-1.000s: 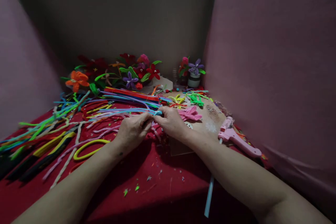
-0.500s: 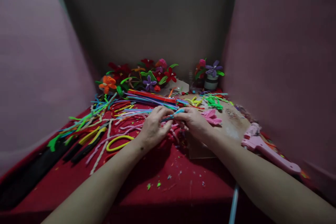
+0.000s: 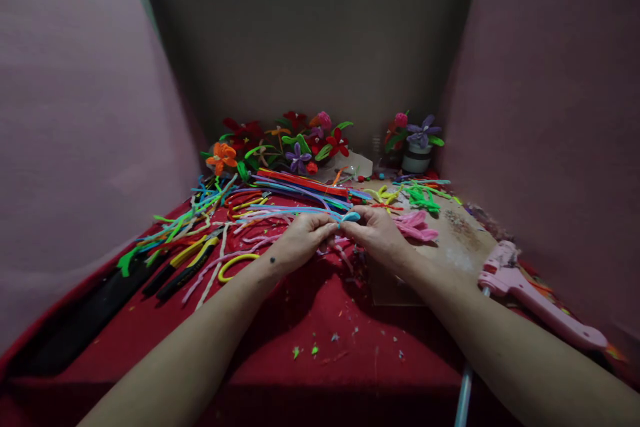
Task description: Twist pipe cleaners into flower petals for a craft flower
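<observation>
Both hands meet over the middle of the table, pinching a light blue pipe cleaner (image 3: 351,217) whose end is bent into a small loop. My left hand (image 3: 306,239) has its thumb and forefinger closed on the pipe cleaner just left of the loop. My right hand (image 3: 375,232) grips it from the other side, fingers closed beside the loop. Part of the pipe cleaner is hidden behind the fingers. Just beyond my hands lies a bundle of pipe cleaners (image 3: 305,183) in red, blue and purple. Pink looped pipe cleaners (image 3: 416,225) rest right of my right hand.
Yellow-and-black pliers (image 3: 187,263) and yellow-handled scissors (image 3: 235,265) lie at left. A pink glue gun (image 3: 540,297) sits at right, beside a cardboard sheet (image 3: 455,240). Pipe cleaner flowers (image 3: 299,159) and a small pot (image 3: 416,159) stand at the back. Scraps dot the red cloth (image 3: 360,360).
The whole scene has shifted a little to the right in view. My fingers have closed in together, and the light blue loop now shows more clearly between them.
</observation>
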Demonstrator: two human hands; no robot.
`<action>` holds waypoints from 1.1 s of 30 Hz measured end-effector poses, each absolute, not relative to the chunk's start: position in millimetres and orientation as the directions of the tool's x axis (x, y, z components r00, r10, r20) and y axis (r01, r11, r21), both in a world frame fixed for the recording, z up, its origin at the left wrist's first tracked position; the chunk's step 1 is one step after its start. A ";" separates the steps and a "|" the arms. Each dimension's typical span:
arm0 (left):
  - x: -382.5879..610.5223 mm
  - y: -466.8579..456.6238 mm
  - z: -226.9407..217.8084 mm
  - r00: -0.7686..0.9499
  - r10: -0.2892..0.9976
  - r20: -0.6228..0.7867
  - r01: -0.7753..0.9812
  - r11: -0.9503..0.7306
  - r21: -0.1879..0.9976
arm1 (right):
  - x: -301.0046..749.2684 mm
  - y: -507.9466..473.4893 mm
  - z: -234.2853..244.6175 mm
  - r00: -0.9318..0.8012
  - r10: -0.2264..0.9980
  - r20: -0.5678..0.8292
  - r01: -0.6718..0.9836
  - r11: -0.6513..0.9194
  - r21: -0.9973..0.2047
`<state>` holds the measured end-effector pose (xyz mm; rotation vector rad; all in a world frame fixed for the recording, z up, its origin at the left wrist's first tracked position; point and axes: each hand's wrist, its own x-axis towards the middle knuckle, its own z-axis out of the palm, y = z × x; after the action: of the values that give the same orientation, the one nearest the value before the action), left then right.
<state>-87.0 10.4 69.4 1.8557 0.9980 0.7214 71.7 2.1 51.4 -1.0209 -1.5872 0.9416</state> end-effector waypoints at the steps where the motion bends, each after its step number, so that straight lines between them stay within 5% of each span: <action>1: -85.9 9.5 69.4 0.492 0.867 0.072 0.354 -0.275 0.894 | 71.7 2.4 51.2 -0.168 0.932 0.320 0.162 0.346 -0.924; 6: -83.1 6.1 64.6 0.465 0.884 0.049 0.369 -0.244 0.897 | 71.6 1.7 49.9 -0.189 0.936 0.298 0.105 0.321 -0.941; 20: -89.2 5.0 69.0 0.626 0.762 -0.164 0.013 0.200 0.980 | 72.8 1.4 47.4 -0.106 0.940 0.325 0.078 0.333 -0.940; 33: -91.7 11.7 63.4 0.605 0.782 -0.153 0.060 0.146 0.987 | 75.0 6.5 49.6 -0.062 0.973 0.224 0.034 0.226 -0.973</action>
<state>-91.7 11.7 63.4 1.3415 0.7971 0.6076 75.0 6.5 49.6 -1.0406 -1.3801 1.0605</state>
